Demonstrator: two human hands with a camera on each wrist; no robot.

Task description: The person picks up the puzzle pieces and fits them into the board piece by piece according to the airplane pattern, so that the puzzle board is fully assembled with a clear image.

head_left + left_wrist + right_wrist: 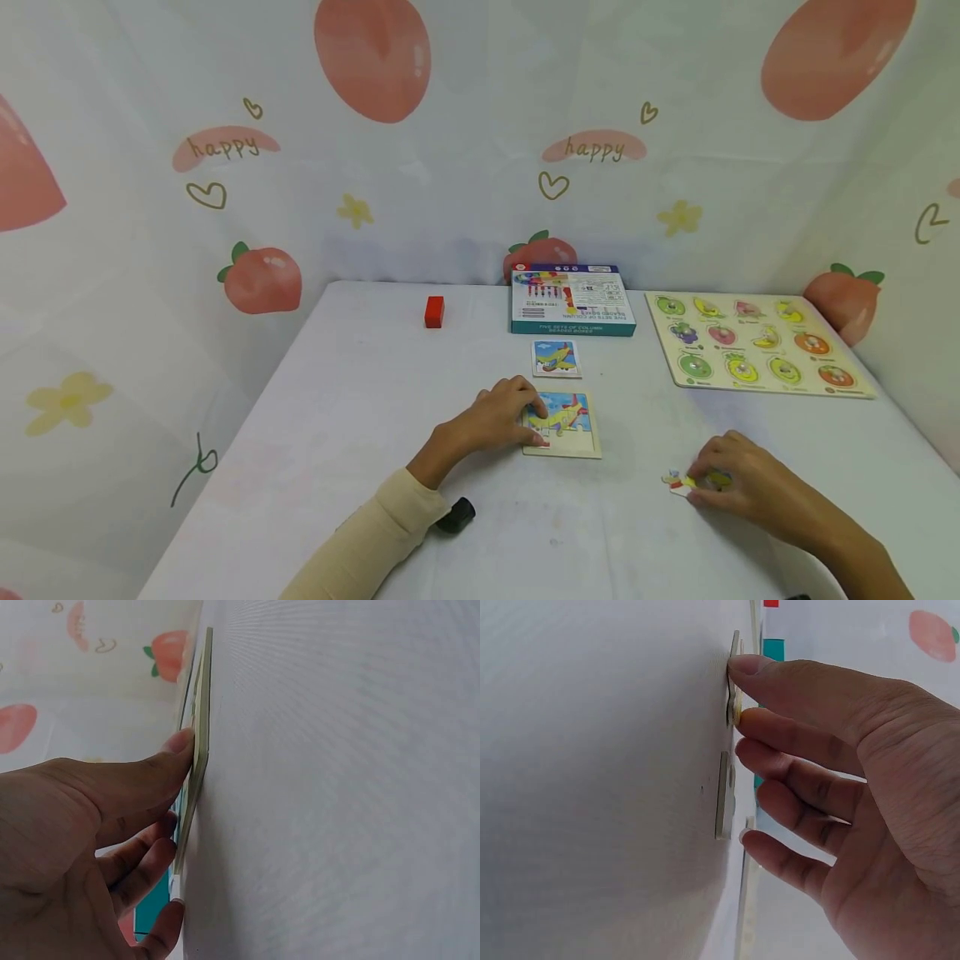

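A wooden jigsaw board [573, 447] with an airplane picture lies mid-table. My left hand [497, 421] rests on its left side, with the thumb at the lower-left corner and the fingertips higher up. Seen edge-on in the left wrist view, the board [201, 757] meets the thumb and fingertips. Off to the right, my right hand [750, 483] pinches a small puzzle piece [675, 481] between thumb and index finger, low at the tabletop. Another piece [718, 479] lies partly hidden by that hand; in the right wrist view a flat piece [724, 796] lies below the fingertips.
Behind the board lies a small airplane picture puzzle [557, 358], then a teal-edged game box [573, 302]. A fruit puzzle board [761, 342] occupies the back right. A red block [434, 312] stands at the back, and a black object [456, 516] is beside the left sleeve.
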